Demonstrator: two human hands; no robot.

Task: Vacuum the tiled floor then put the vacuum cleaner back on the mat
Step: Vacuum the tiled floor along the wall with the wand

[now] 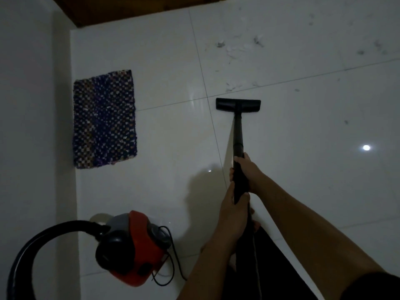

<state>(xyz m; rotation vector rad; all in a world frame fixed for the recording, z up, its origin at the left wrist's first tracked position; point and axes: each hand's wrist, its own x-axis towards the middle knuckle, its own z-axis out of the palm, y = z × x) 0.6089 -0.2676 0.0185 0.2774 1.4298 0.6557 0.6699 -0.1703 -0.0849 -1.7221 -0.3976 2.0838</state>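
Note:
A black vacuum wand (238, 131) runs from my hands down to its flat black floor head (238, 104), which rests on the white tiled floor (303, 126). My right hand (249, 169) grips the wand higher up, and my left hand (233, 204) grips it just below. The red and grey vacuum cleaner body (134, 247) stands on the floor at the lower left, with its black hose (43, 237) arching off to the left. A blue checked woven mat (105, 119) lies by the left wall, with nothing on it.
Scattered dust and white scraps (238, 48) lie on the tiles beyond the floor head. A black power cord (173, 269) loops beside the vacuum body. A white wall (32, 105) bounds the left side, and a dark wooden edge (108, 9) shows at the top.

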